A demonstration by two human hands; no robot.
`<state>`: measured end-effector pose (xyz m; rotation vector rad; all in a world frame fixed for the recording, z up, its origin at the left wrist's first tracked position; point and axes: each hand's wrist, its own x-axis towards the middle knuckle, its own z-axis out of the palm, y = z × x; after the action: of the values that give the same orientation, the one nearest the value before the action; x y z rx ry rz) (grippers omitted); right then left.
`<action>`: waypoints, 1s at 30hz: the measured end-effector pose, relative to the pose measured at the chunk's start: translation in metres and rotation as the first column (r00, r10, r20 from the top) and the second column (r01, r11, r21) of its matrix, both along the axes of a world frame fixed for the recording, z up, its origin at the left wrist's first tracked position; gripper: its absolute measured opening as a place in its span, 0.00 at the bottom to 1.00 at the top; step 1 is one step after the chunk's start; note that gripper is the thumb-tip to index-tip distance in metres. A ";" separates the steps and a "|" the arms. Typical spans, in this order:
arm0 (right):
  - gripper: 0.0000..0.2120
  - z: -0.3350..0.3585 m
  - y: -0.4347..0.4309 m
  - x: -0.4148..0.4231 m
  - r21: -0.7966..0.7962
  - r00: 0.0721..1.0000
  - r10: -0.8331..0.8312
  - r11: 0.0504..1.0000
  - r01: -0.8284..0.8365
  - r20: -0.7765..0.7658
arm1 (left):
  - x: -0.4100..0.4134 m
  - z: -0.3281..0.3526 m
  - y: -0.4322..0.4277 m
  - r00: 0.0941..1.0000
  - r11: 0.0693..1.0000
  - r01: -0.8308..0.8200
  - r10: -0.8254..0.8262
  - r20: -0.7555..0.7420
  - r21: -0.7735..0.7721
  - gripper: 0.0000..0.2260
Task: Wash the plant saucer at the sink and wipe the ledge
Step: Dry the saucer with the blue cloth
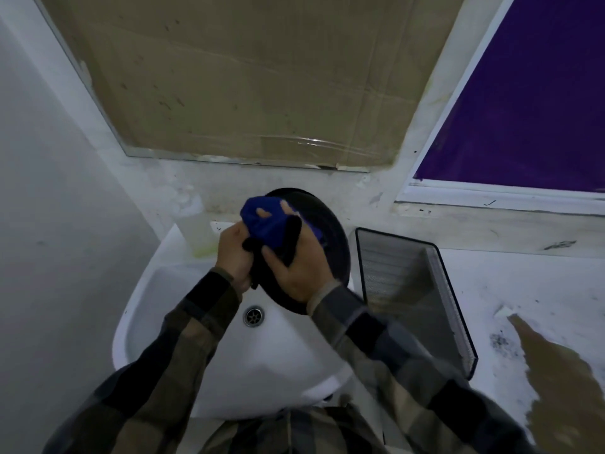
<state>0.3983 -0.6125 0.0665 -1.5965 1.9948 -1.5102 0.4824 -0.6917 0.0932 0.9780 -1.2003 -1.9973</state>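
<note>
Fingers (pixel 234 235) of the left hand (pixel 234 260) curl round the black saucer (pixel 330 244) at its 8 o'clock rim, holding it tilted above the sink (pixel 183 290). At its 11 o'clock a blue cloth (pixel 271 224) covers it, gripped by the right hand (pixel 302 273) (I can't tell whose fingertips peek through). I judge the washing midway; the ledge (pixel 523 290), at 3 o'clock, looks grimy and unwiped.

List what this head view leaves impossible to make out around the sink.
Head view:
Tap: hidden behind the black saucer, so water flow is unknown.
Saucer's face: partly covered by the blue cloth.
Bottle: blurred, label unreadable.
Window: cut off by the right edge.
</note>
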 end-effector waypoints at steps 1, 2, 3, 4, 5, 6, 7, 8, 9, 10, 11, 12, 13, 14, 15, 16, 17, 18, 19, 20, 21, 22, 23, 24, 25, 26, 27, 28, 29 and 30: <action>0.29 0.009 -0.004 -0.009 0.011 1.000 -0.024 1.000 0.024 0.006 | -0.001 0.002 0.001 1.000 0.999 0.008 -0.007 0.028 -0.037 0.09; 0.28 0.015 -0.010 -0.019 0.030 0.996 -0.079 0.996 0.079 0.029 | -0.004 0.003 0.002 0.997 0.995 -0.011 0.018 0.073 -0.095 0.10; 0.27 0.018 -0.014 -0.028 0.056 0.984 -0.150 0.988 0.146 0.091 | -0.005 0.004 0.002 0.992 0.986 -0.034 0.053 0.115 -0.166 0.11; 0.26 0.021 -0.017 -0.037 0.100 0.953 -0.228 0.972 0.211 0.201 | -0.006 0.004 0.001 0.987 0.972 -0.053 0.086 0.133 -0.229 0.12; 0.25 0.019 -0.018 -0.047 0.167 0.897 -0.308 0.949 0.267 0.316 | -0.005 0.005 -0.001 0.986 0.961 -0.075 0.112 0.127 -0.265 0.12; 0.24 0.017 -0.017 -0.055 0.247 0.834 -0.374 0.923 0.294 0.406 | -0.004 0.007 -0.002 0.985 0.955 -0.099 0.133 0.108 -0.281 0.12; 0.22 0.011 -0.014 -0.060 0.330 0.773 -0.428 0.896 0.296 0.468 | -0.002 0.010 -0.003 0.983 0.947 -0.137 0.166 0.077 -0.291 0.13; 0.20 0.004 -0.010 -0.061 0.381 0.735 -0.454 0.880 0.282 0.504 | -0.001 0.013 -0.005 0.977 0.940 -0.187 0.208 0.045 -0.287 0.14; 0.19 -0.003 -0.005 -0.055 0.394 0.707 -0.471 0.873 0.287 0.528 | 0.000 0.016 -0.007 0.967 0.933 -0.242 0.255 0.011 -0.268 0.15; 0.17 -0.010 0.000 -0.045 0.372 0.678 -0.475 0.876 0.307 0.561 | -0.001 0.018 -0.010 0.954 0.928 -0.296 0.298 -0.024 -0.227 0.15; 0.14 -0.017 0.003 -0.031 0.336 0.659 -0.466 0.884 0.324 0.591 | -0.002 0.020 -0.013 0.940 0.924 -0.340 0.337 -0.046 -0.177 0.14; 0.12 -0.023 0.004 -0.014 0.294 0.663 -0.452 0.892 0.343 0.597 | -0.004 0.021 -0.013 0.927 0.919 -0.374 0.370 -0.055 -0.128 0.13; 0.12 -0.028 0.005 0.003 0.254 0.683 -0.436 0.899 0.356 0.586 | -0.006 0.020 -0.013 0.917 0.912 -0.398 0.395 -0.056 -0.096 0.14; 0.14 -0.035 0.006 0.021 0.220 0.708 -0.420 0.906 0.361 0.568 | -0.008 0.020 -0.013 0.909 0.905 -0.416 0.412 -0.057 -0.088 0.15; 0.20 -0.041 0.006 0.037 0.182 0.739 -0.400 0.914 0.362 0.542 | -0.009 0.019 -0.012 0.907 0.902 -0.420 0.417 -0.049 -0.100 0.17; 0.26 -0.046 0.006 0.051 0.147 0.776 -0.382 0.922 0.359 0.502 | -0.010 0.018 -0.011 0.912 0.904 -0.409 0.408 -0.035 -0.126 0.18; 0.30 -0.051 0.005 0.058 0.144 0.812 -0.373 0.927 0.346 0.450 | -0.010 0.016 -0.010 0.924 0.912 -0.379 0.383 -0.004 -0.157 0.18; 0.32 -0.051 0.004 0.061 0.153 0.841 -0.363 0.932 0.329 0.401 | -0.008 0.013 -0.009 0.936 0.923 -0.338 0.350 0.035 -0.182 0.17; 0.33 -0.047 0.004 0.059 0.148 0.864 -0.338 0.941 0.304 0.374 | -0.005 0.010 -0.007 0.950 0.938 -0.284 0.303 0.075 -0.198 0.16; 0.32 -0.042 0.004 0.054 0.111 0.889 -0.301 0.954 0.279 0.346 | -0.001 0.008 -0.005 0.965 0.954 -0.219 0.243 0.099 -0.205 0.14; 0.30 -0.033 0.004 0.048 0.041 0.921 -0.252 0.967 0.252 0.296 | 0.003 0.006 -0.002 0.981 0.968 -0.145 0.168 0.101 -0.202 0.13; 0.29 -0.020 0.003 0.042 -0.038 0.957 -0.195 0.978 0.207 0.214 | 0.007 0.007 0.002 0.992 0.980 -0.070 0.087 0.086 -0.189 0.12; 0.30 -0.009 0.001 0.034 -0.095 0.980 -0.138 0.984 0.153 0.143 | 0.010 0.008 0.005 0.997 0.985 -0.011 0.023 0.070 -0.171 0.12; 0.30 -0.001 -0.003 0.028 -0.114 0.988 -0.101 0.987 0.115 0.119 | 0.011 0.010 0.005 0.998 0.986 0.012 -0.001 0.065 -0.168 0.12; 0.30 0.005 -0.009 0.021 -0.098 0.987 -0.101 0.989 0.114 0.128 | 0.012 0.010 0.003 0.996 0.982 0.012 0.004 0.086 -0.189 0.12; 0.31 0.009 -0.015 0.016 -0.056 0.981 -0.136 0.988 0.145 0.140 | 0.014 0.010 -0.001 0.993 0.972 -0.002 0.029 0.112 -0.234 0.12; 0.31 0.012 -0.021 0.010 -0.006 0.966 -0.198 0.979 0.201 0.164 | 0.016 0.010 -0.005 0.990 0.960 -0.016 0.054 0.130 -0.280 0.12; 0.31 0.014 -0.027 0.003 0.053 0.936 -0.273 0.962 0.268 0.224 | 0.018 0.008 -0.009 0.988 0.949 -0.019 0.066 0.140 -0.315 0.12; 0.30 0.017 -0.030 -0.006 0.119 0.885 -0.354 0.935 0.334 0.302 | 0.022 0.008 -0.010 0.986 0.942 -0.012 0.066 0.150 -0.336 0.12; 0.28 0.023 -0.031 -0.015 0.202 0.828 -0.423 0.906 0.373 0.367 | 0.026 0.007 -0.011 0.986 0.938 -0.009 0.067 0.153 -0.348 0.12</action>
<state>0.3836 -0.6434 0.0895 -0.7542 2.1971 -1.6439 0.5082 -0.7030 0.1001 0.9868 -1.5467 -1.6235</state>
